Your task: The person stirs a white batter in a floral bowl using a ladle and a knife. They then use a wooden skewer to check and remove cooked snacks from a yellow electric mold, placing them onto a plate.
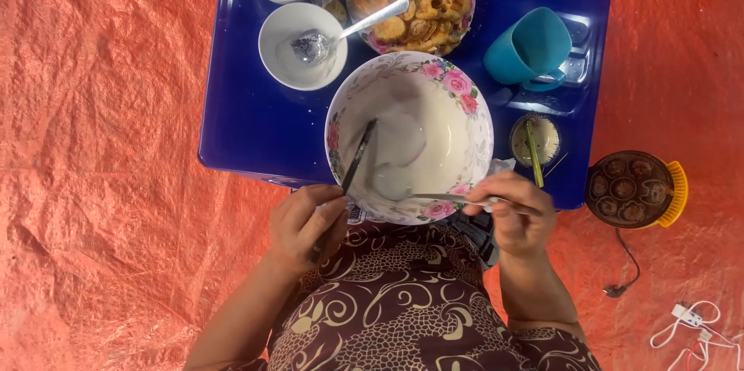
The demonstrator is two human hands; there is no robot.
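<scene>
I am holding a dark stick [358, 156] in my left hand [304, 224] and a spoon [434, 198] in my right hand [518, 214]. Both are dipping into the white batter in the big bowl [409, 137] on the blue tabletop [256, 119], so I can scoop it.

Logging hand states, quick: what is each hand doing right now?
Left hand: closed on a thin dark stick reaching into the floral white bowl.
Right hand: closed on a metal spoon in the same bowl.

Makeshift floor kitchen: orange tarp [101, 108], blue tray table [256, 108], electric mould-pan [629, 189].
</scene>
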